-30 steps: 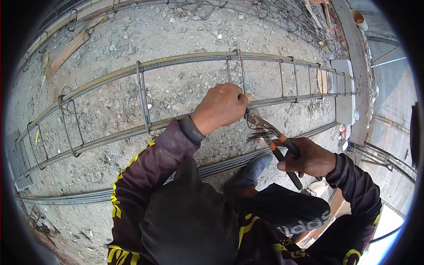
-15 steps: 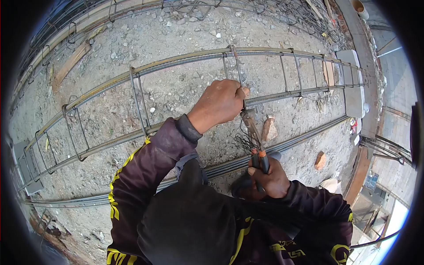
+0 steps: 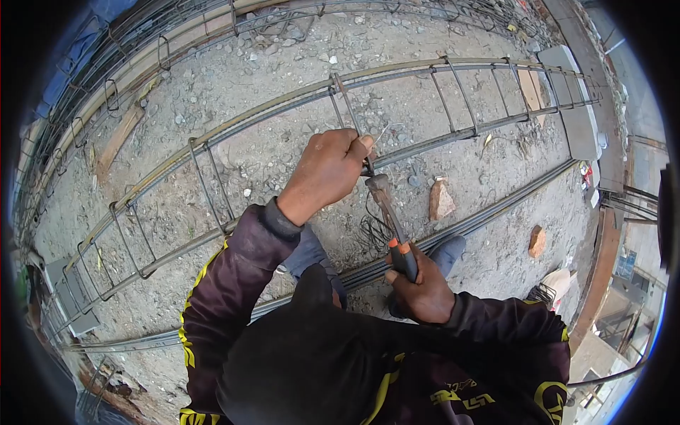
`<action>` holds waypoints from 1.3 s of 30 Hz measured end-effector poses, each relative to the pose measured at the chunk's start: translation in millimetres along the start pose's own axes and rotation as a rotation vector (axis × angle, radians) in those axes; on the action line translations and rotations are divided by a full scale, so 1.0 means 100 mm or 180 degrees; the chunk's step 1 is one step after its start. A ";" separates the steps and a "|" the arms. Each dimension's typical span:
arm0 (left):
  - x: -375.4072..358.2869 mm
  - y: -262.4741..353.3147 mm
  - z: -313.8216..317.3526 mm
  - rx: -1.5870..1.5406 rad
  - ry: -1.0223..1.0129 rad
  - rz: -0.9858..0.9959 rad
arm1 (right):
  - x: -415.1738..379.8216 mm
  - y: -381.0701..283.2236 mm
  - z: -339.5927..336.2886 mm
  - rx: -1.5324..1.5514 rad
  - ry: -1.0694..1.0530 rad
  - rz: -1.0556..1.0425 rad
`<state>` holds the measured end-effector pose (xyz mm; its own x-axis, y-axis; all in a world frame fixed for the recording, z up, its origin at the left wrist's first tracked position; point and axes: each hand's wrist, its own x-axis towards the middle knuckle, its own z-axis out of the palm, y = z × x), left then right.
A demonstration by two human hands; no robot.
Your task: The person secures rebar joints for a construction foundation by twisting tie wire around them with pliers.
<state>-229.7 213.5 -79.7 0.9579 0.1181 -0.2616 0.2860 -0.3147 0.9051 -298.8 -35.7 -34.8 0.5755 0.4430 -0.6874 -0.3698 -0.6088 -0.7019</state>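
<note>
A long rebar cage (image 3: 418, 147) with square stirrups runs across the view above the ground. My left hand (image 3: 326, 170) is closed at one stirrup (image 3: 346, 99), at its joint with the near bar; the palm side is hidden. A thin wire end (image 3: 384, 132) shows by its fingertips. In my right hand (image 3: 425, 289) is a pair of pincers (image 3: 388, 209) with black and orange handles, fingers wrapped round them. The pincer jaws point at the joint just below my left hand. Loops of thin dark tie wire (image 3: 374, 230) hang beside the pincers.
Behind my hands, a bundle of loose rebar (image 3: 496, 207) lies across the gravelly ground. Stones (image 3: 440, 200) and a wood offcut (image 3: 119, 140) lie about. Grey blocks (image 3: 575, 113) sit under the cage ends. More rebar cages (image 3: 134, 64) stand at the upper left.
The view has shifted, so the cage's worked joint and both hands sit further left. The pincer handles look closer together than before. My left hand stays at the same stirrup.
</note>
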 end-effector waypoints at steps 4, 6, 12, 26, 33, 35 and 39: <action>0.01 0.04 0.00 0.0214 0.0053 -0.0081 | 0.38 0.33 -0.05 -0.0628 0.0331 -0.0669; -0.01 0.03 0.01 0.0131 0.0085 -0.0127 | 0.43 0.41 -0.02 -0.0652 0.0401 -0.0740; -0.04 0.01 0.02 0.0037 -0.0047 -0.0290 | -0.02 -0.06 -0.05 0.0517 -0.0325 0.0176; -0.05 0.08 0.08 -0.0014 0.0079 -0.0473 | 0.50 0.38 -0.24 -0.0910 0.0352 -0.0769; -0.07 0.09 0.10 -0.0022 0.0207 -0.0493 | 0.71 0.59 -0.26 -0.0946 0.0350 -0.1035; -0.06 0.08 0.11 -0.0020 0.0204 -0.0522 | 0.74 0.62 -0.19 -0.0934 0.0455 -0.1163; -0.07 0.07 0.07 0.0435 0.0116 -0.0353 | 0.72 0.56 -0.29 -0.0858 0.0295 -0.1136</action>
<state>-234.6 204.0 -73.2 0.9195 0.1925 -0.3427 0.3929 -0.4228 0.8166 -256.7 -56.9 -117.7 0.6997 0.6029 -0.3832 0.0594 -0.5837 -0.8098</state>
